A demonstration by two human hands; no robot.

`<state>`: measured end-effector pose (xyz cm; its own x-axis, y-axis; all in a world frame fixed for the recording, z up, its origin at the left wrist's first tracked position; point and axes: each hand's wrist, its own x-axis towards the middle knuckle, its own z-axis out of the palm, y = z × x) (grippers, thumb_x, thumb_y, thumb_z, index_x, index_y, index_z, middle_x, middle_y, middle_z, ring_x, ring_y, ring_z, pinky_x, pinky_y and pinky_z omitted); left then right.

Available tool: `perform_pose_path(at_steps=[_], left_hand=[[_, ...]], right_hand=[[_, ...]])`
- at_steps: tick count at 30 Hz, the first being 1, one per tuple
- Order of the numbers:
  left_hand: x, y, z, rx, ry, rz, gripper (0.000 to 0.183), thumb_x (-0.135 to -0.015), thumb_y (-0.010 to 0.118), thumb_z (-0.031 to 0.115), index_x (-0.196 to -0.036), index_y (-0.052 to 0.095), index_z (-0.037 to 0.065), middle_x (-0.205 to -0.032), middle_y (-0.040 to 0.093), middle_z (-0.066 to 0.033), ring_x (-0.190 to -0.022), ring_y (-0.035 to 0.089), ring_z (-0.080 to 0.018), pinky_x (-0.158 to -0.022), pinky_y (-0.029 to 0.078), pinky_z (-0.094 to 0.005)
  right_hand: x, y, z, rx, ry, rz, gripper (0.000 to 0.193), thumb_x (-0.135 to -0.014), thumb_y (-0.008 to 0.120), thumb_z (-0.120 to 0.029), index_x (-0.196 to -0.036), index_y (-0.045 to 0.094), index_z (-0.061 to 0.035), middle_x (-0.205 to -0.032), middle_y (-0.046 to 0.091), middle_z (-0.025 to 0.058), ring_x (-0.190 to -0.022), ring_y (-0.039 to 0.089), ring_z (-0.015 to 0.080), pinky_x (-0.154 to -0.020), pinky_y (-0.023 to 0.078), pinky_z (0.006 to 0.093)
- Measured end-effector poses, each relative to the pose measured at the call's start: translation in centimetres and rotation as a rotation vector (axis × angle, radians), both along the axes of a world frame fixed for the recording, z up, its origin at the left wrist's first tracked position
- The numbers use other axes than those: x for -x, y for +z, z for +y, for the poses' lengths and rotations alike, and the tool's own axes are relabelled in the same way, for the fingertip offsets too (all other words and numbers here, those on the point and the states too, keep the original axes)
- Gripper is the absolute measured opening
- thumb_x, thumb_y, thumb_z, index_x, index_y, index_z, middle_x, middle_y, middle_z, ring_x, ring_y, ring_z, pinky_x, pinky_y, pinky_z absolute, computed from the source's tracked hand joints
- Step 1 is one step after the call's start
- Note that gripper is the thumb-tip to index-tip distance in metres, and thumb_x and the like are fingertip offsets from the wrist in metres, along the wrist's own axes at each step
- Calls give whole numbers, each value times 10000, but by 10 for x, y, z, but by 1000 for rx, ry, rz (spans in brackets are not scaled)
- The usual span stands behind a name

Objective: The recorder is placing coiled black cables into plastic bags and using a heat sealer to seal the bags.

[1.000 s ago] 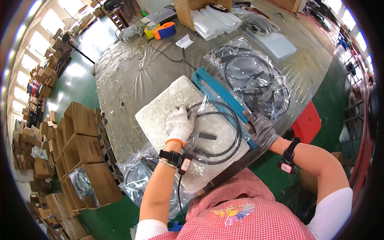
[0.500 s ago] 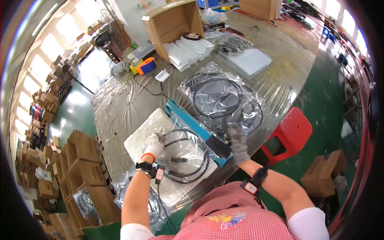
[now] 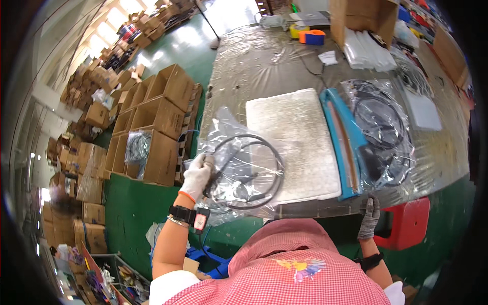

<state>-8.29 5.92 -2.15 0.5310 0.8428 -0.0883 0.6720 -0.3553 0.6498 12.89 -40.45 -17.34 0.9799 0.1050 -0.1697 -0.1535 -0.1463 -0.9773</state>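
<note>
My left hand (image 3: 197, 175), in a white glove, grips the edge of a clear plastic bag (image 3: 231, 175) with a coiled black cable (image 3: 278, 170) inside. The bag is held at the table's left front, partly over a worn white pad (image 3: 300, 142). Close to the table's front edge, my right hand (image 3: 369, 217) in a grey glove holds nothing, its fingers stretched out. It is nearest to a teal bag sealer (image 3: 345, 147) with a black end, whose arm stands raised off a brown strip. More bagged black cables (image 3: 381, 122) lie right of the sealer.
Cardboard cartons (image 3: 157, 112) stand on a pallet at the left, one with a bagged cable (image 3: 138, 147). A red stool (image 3: 409, 221) is at the right front. Farther back are tape rolls (image 3: 311, 36), rolled white bags (image 3: 367, 48) and an open carton (image 3: 363, 18).
My left hand has carried the bagged cable left off the pad. My right hand has left the sealer and dropped toward the front edge; the sealer's arm has risen. The view has turned left.
</note>
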Motion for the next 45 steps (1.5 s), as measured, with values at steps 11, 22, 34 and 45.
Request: perform_pose_path(at_steps=[11, 22, 34, 45], left_hand=[[116, -84, 86, 312, 357, 67, 364, -908, 514, 406, -1012, 645, 82, -836, 648, -73, -755, 580, -189, -699, 460, -330], [62, -76, 54, -556, -315, 149, 462, -827, 598, 271, -1230, 525, 57, -1262, 505, -220, -1189, 459, -375, -986, 378, -459], [-18, 80, -112, 448, -1210, -422, 492, -822, 667, 352, -1219, 558, 83, -1144, 618, -136, -1035, 600, -270, -916, 462, -355], [-63, 87, -145, 332, -1279, -106, 526, -793, 668, 427, -1197, 591, 100, -1044, 641, -124, -962, 632, -248, -819, 498, -331]], right_hand=[[81, 23, 65, 115, 81, -142, 297, -968, 505, -262, -1167, 558, -49, -924, 524, -18, -740, 460, 62, -646, 426, 213], [49, 191, 198, -340, -275, 95, 302, -924, 548, -373, -1048, 610, -104, -800, 614, 32, -668, 588, 148, -586, 480, 296], [-11, 276, 243, -999, -33, -95, 268, -940, 509, -305, -960, 627, -65, -762, 628, 59, -683, 596, 212, -605, 487, 344], [6, 318, 214, -530, -145, -838, 298, -962, 499, -276, -1084, 603, -25, -869, 633, 63, -703, 575, 118, -626, 483, 262]])
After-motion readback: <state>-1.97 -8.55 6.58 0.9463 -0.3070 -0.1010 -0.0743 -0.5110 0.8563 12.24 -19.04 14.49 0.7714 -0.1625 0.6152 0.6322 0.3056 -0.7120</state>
